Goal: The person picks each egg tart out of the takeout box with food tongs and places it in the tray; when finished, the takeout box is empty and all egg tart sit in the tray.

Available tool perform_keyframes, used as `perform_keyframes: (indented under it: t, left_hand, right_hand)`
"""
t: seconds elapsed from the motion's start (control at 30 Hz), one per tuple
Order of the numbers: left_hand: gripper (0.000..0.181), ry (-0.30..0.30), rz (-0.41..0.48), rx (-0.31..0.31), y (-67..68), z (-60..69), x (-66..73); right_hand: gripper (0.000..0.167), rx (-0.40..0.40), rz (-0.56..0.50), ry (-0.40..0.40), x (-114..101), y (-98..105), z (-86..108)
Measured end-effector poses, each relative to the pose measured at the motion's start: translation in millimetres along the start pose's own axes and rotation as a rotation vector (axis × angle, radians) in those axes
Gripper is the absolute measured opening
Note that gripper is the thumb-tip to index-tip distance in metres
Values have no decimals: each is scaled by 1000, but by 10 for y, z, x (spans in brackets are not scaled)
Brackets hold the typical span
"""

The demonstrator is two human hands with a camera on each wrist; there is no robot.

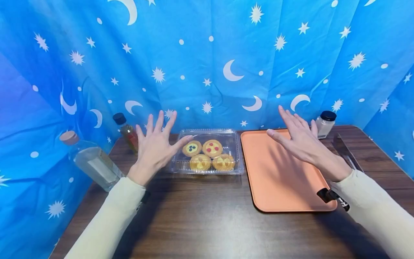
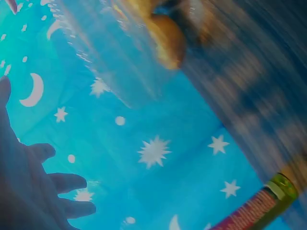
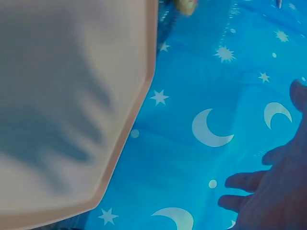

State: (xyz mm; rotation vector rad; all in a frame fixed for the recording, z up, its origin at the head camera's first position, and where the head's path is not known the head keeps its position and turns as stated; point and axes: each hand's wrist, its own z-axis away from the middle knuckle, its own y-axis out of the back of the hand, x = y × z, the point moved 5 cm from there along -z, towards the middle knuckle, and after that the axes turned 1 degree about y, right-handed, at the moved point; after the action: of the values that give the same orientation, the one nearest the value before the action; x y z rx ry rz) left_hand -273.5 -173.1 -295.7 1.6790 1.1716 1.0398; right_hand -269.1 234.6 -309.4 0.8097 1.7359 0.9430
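Observation:
My left hand [image 1: 155, 147] is raised with spread fingers, left of a clear plastic clamshell box [image 1: 240, 154], and holds nothing. Inside the box lie several small tarts [image 1: 212, 148], one topped with dark berries and another with red pieces. Over an orange tray [image 1: 275, 190], my right hand [image 1: 299, 138] hovers with its fingers extended, casting a shadow on the tray. In the left wrist view, the left hand [image 2: 33, 187] is a dark shape at the edge, apart from the blurred box. The right hand [image 3: 273, 187] shows at the right wrist view's edge.
On the left stand a corked glass bottle [image 1: 97, 165] and a smaller dark-capped bottle [image 1: 127, 133]. A black-lidded jar [image 1: 325, 125] stands behind the tray. A knife [image 1: 346, 153] lies along the tray's right side. A blue star-patterned cloth [image 1: 200, 57] hangs behind the wooden table [image 1: 207, 216].

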Motion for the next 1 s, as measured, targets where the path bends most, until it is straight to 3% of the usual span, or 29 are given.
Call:
perform_keyframes:
  t: [0.3, 0.63, 1.0]
  left_hand:
    - [103, -39, 32, 59, 110, 69, 195]
    - [99, -74, 67, 98, 159, 136, 409]
    - [98, -118, 103, 142, 133, 241, 645]
  right_hand:
    - [85, 64, -129, 34, -96, 52, 43]
    - [70, 35, -440, -20, -149, 53, 173]
    - [64, 72, -649, 20, -203, -89, 217]
